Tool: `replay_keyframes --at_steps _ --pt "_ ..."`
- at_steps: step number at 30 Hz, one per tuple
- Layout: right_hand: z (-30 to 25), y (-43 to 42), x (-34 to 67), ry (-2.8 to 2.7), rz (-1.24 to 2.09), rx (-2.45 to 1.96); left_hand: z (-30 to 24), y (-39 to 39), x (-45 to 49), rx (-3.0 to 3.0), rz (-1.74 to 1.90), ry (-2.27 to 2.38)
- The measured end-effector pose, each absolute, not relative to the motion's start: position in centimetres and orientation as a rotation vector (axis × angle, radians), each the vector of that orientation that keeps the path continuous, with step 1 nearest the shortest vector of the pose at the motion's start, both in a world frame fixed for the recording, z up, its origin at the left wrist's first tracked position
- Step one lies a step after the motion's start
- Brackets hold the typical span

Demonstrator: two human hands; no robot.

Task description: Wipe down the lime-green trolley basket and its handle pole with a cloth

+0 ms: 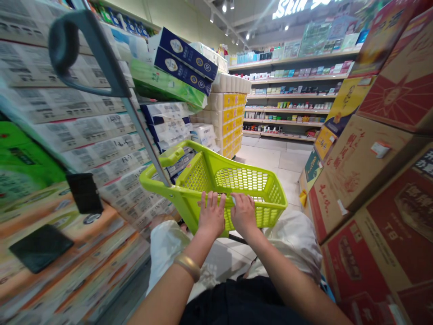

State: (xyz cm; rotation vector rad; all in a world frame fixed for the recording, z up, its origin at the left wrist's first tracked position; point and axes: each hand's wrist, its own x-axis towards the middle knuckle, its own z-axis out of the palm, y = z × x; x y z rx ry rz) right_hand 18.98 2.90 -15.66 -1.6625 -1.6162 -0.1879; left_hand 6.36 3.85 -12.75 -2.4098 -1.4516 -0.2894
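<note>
The left hand and right hand lay at lower centre with fingers spread over the near rim of a lime-green plastic shopping basket, though how firmly they gripped was hard to judge. A grey trolley handle rose to upper left. Packed tissue rolls walled the left edge, cardboard cartons walled the right, and a tiled floor opened ahead between them
</note>
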Motion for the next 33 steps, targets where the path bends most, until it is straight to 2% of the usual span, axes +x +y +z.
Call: replay_keyframes --at_steps 4,12,21,29,33 --pt "-15.2 3.0 17.8 -1.695 -0.159 -1.593 -12.6 3.8 6.0 -2.401 -0.277 -1.424" --pt "-16.9 1.5 23.3 -1.544 -0.281 -1.768 -12.9 3.9 6.2 -2.388 -0.278 -1.435" --pt "-15.3 2.8 17.8 -1.679 -0.167 -1.625 -13.0 4.0 5.9 -2.396 -0.312 -1.441" --pt "-16.0 2.2 21.4 -1.595 -0.217 -1.734 -13.0 4.0 5.9 -2.428 -0.359 -1.438" --pt "-15.2 3.2 19.1 -1.629 -0.178 -1.713 -13.2 4.0 6.1 -2.423 -0.382 -1.454"
